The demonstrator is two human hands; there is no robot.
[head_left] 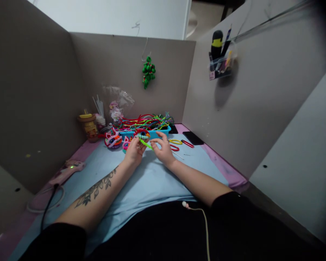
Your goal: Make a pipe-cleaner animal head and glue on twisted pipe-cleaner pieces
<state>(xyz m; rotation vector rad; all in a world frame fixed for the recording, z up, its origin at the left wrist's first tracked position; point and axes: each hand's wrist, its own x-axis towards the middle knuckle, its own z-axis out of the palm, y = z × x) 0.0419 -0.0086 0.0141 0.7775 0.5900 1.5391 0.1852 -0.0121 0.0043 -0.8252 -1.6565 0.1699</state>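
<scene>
Grey panels box in a table laid with a blue cloth. Near its far side, the left hand pinches a multicoloured piece between thumb and fingers, just in front of a blue tub heaped with stems. A lime strand runs from the piece toward the right hand, whose upper fingers are spread; whether its thumb and a fingertip close on the strand's end cannot be told.

Should the left pinch be too loose, a tug on the strand could twist the piece or pull it free; too hard a squeeze might flatten it. A glue gun shows a green light, so a straying left forearm might meet heat or snag its cord.

Left fingers cover the piece's lower part and some of the figure beside it. Behind the right hand, the yellow handles lose their working end.
</scene>
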